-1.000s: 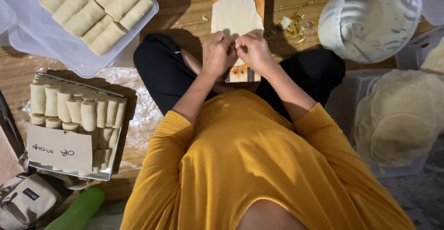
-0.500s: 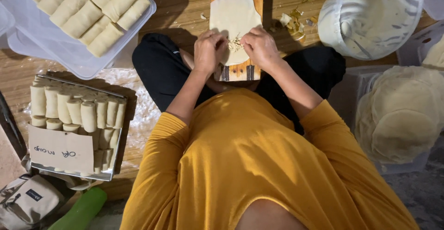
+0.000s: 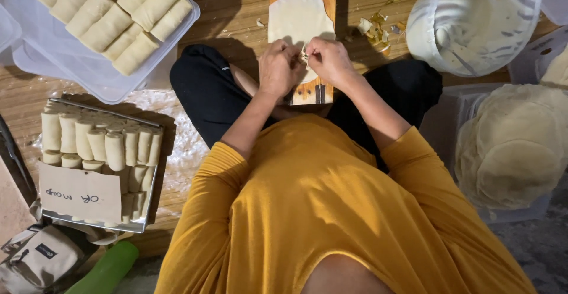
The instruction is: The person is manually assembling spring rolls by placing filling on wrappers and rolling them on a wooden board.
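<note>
The pale pastry wrapper (image 3: 299,19) on the wooden board (image 3: 307,96) is pinched at its near edge by the fingers of the left hand (image 3: 279,69) and right hand (image 3: 327,60); rolling appears barely begun. Left of the board, finished rolls (image 3: 97,143) fill a metal tray (image 3: 89,223) on the wooden floor (image 3: 228,16); further, more in a plastic tray (image 3: 97,81).

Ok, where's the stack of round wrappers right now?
In the head view, the stack of wrappers sits in a clear tub at the person's right, just below the white bowl and beside the right knee.
</note>
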